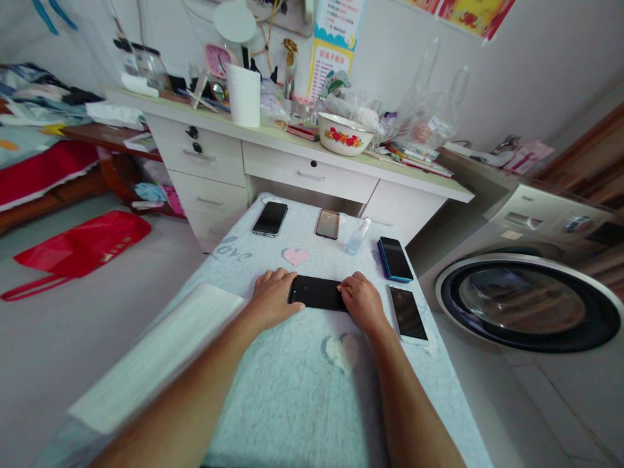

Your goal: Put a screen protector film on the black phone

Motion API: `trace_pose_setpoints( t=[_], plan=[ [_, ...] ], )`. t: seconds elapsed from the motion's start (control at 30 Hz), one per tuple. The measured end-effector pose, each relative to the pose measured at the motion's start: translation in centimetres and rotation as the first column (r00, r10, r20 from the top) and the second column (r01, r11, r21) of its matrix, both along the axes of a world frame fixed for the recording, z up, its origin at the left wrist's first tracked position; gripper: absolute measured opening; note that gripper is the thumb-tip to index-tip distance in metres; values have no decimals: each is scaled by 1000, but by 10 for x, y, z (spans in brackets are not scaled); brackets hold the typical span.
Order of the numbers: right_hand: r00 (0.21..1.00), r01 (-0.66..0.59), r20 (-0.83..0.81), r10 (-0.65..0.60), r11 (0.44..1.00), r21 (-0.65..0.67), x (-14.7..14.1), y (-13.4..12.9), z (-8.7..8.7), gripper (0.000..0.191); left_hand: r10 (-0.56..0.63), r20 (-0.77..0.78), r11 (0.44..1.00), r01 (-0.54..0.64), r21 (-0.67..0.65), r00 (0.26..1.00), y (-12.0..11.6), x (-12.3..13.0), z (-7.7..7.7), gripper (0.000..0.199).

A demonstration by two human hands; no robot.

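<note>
A black smartphone [316,292] lies sideways on the cloth-covered table [287,383], its long edges running left to right. My left hand [273,300] grips its left end, with the thumb along the near edge and the fingers at the far side. At the other end, my right hand [361,300] is closed on the phone, fingertips bent onto its upper face. Whether anything small is pinched under those fingertips, I cannot tell. To the right of my right hand lie a white phone [408,314] and a dark phone with a blue edge [394,260].
Farther back on the table are another black phone [270,218], a brown phone case [328,224] and a clear spray bottle [357,237]. A folded white cloth [160,357] lies along the left edge. A white desk [312,170] stands behind, a washing machine [526,260] to the right.
</note>
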State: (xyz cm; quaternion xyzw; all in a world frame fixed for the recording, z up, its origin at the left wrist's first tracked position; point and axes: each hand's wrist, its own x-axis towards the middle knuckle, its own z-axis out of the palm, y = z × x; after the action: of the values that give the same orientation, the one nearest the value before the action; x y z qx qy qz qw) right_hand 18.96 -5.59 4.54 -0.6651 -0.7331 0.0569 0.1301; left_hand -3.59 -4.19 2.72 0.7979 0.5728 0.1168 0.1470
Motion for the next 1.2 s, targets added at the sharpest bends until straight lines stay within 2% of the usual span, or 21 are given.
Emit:
trace_pose_setpoints(
  t=[0.17, 0.37, 0.5, 0.83, 1.07, 1.2],
  plan=[
    [999, -38, -6, 38, 999, -17, 0, 0, 0, 18, -7, 3, 1000, 7, 18, 1000, 0, -1, 0, 54],
    [996, 85, 34, -84, 996, -34, 10, 5, 1, 20, -8, 3, 1000, 8, 7, 1000, 0, 0, 0, 52],
    [990, 123, 73, -120, 992, -31, 10, 5, 2, 20, -16, 1, 1000, 16, 16, 1000, 1, -1, -2, 54],
    [987, 71, 149, -58, 994, -82, 7, 8, 12, 19, -18, -1, 1000, 18, 22, 1000, 1, 0, -3, 54],
    [991, 120, 64, -121, 993, 5, 7, 2, -1, 20, -16, -2, 1000, 16, 9, 1000, 1, -1, 1, 53],
    [998, 53, -23, -53, 999, 12, 9, 0, -6, 18, -19, -5, 1000, 20, 18, 1000, 1, -1, 0, 54]
  ],
)
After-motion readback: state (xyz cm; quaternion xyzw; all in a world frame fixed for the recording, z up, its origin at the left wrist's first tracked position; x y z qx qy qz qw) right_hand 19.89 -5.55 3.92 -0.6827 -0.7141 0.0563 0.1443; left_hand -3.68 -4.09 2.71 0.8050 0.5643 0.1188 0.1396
